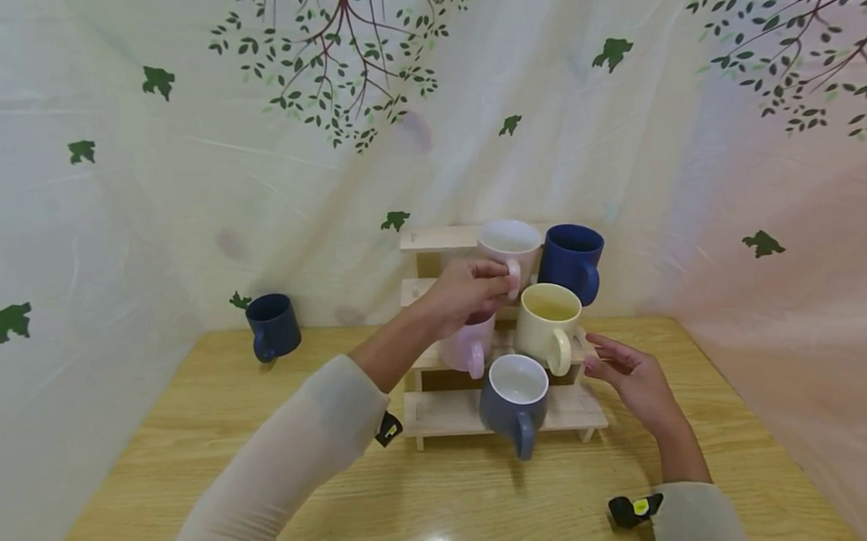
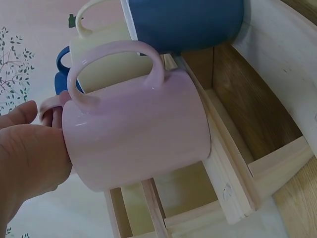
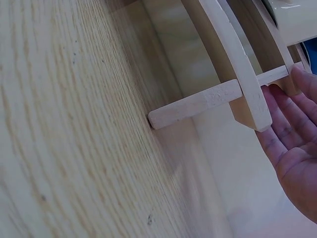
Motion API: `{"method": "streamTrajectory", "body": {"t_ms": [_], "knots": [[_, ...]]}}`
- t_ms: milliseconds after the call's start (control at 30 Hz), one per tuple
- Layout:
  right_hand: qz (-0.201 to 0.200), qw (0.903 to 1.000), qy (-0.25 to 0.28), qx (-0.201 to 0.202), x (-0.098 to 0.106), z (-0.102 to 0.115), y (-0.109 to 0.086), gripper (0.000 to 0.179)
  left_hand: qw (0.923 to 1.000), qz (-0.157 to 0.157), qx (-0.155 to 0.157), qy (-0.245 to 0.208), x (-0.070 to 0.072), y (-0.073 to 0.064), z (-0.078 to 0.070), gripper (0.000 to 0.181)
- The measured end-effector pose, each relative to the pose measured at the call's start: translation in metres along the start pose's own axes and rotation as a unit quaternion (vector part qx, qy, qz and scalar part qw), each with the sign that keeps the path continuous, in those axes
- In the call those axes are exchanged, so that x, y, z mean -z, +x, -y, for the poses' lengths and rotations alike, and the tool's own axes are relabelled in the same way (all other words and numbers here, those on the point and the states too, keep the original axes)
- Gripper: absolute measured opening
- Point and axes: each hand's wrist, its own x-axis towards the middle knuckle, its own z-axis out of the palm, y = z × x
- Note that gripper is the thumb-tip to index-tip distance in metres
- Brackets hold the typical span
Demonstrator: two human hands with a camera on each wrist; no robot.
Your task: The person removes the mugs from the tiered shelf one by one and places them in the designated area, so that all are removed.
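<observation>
1. The left hand (image 1: 467, 295) pinches the handle of a pale pink ceramic mug (image 1: 511, 240) at the far part of a stepped wooden stand (image 1: 441, 419); whether its base rests there is hidden.
2. The right hand (image 1: 636, 378) grips the stand's right end between thumb and fingers.
3. A navy mug (image 1: 562, 265) stands right of the pink one.
4. Nearer are lilac (image 1: 458, 351), cream (image 1: 545, 328) and blue-grey (image 1: 505, 410) mugs.
5. A dark blue mug (image 1: 280, 332) sits far left on the counter (image 1: 549, 509).

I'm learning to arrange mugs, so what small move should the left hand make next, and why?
I'd suggest settling the pale mug gently on the rack before letting go: the left hand pinches its handle, and the bright blue mug stands close beside it, so a hurried release might knock the two together.
</observation>
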Motion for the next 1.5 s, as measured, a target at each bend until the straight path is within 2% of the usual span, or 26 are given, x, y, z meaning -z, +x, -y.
{"method": "streamTrajectory", "body": {"t_ms": [167, 467, 767, 1133, 1300, 1500], "knots": [[-0.001, 1.0000, -0.004, 0.004, 0.001, -0.003, 0.002, 0.058, 0.9993, 0.003, 0.012, -0.034, -0.004, 0.001, -0.001, 0.030], [0.000, 0.9999, 0.004, 0.010, 0.001, -0.002, 0.001, 0.055, 0.9986, -0.014, 0.014, -0.050, -0.011, 0.002, -0.002, 0.028], [0.003, 1.0000, 0.006, 0.000, 0.000, 0.001, -0.001, 0.055, 0.9936, -0.038, -0.016, -0.105, -0.016, 0.003, 0.002, 0.029], [0.001, 1.0000, 0.001, 0.002, 0.001, 0.002, -0.001, 0.054, 0.9954, -0.084, -0.031, -0.033, -0.020, 0.000, 0.004, 0.032], [0.003, 1.0000, 0.005, 0.004, 0.002, 0.000, 0.000, 0.054, 0.9950, -0.092, -0.035, -0.015, -0.019, -0.003, 0.004, 0.031], [0.005, 0.9999, 0.012, 0.006, 0.002, -0.002, 0.001, 0.055, 0.9933, -0.082, -0.081, -0.010, -0.013, -0.006, 0.003, 0.027]]}}
